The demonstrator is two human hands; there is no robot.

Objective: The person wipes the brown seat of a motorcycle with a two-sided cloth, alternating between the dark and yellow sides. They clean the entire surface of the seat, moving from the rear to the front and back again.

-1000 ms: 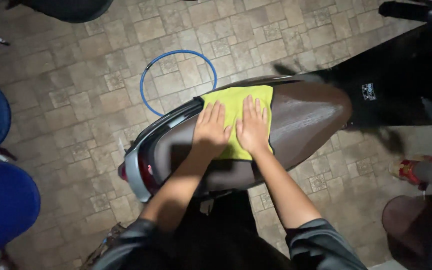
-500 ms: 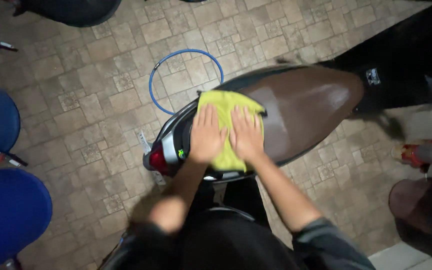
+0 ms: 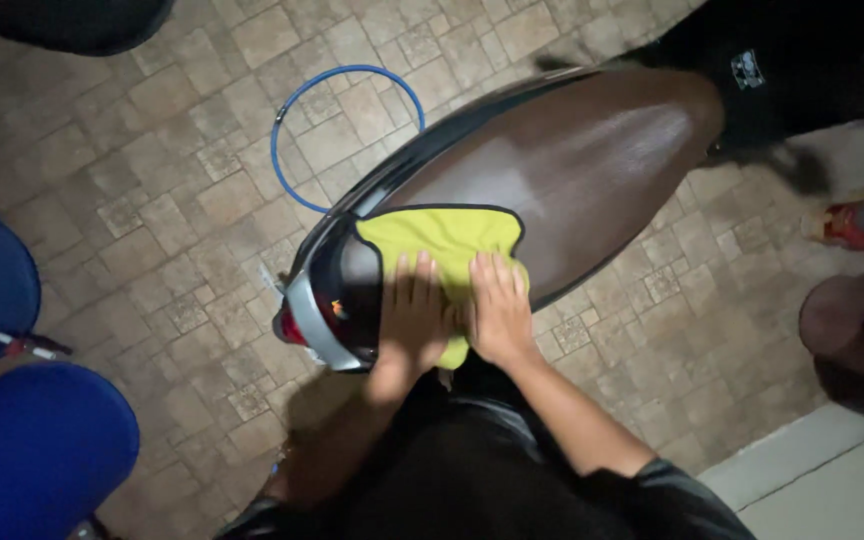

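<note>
Lying under both flat, spread hands, left hand (image 3: 412, 320) and right hand (image 3: 497, 310): yellow cloth (image 3: 442, 240) on brown seat (image 3: 572, 170).

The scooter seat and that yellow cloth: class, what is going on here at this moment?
A person stands at the rear of a parked scooter and presses both hands flat on a yellow cloth spread over the back end of the brown seat. The left hand and right hand lie side by side on the cloth's near edge. A blue hoop lies on the paved floor beyond the scooter.
</note>
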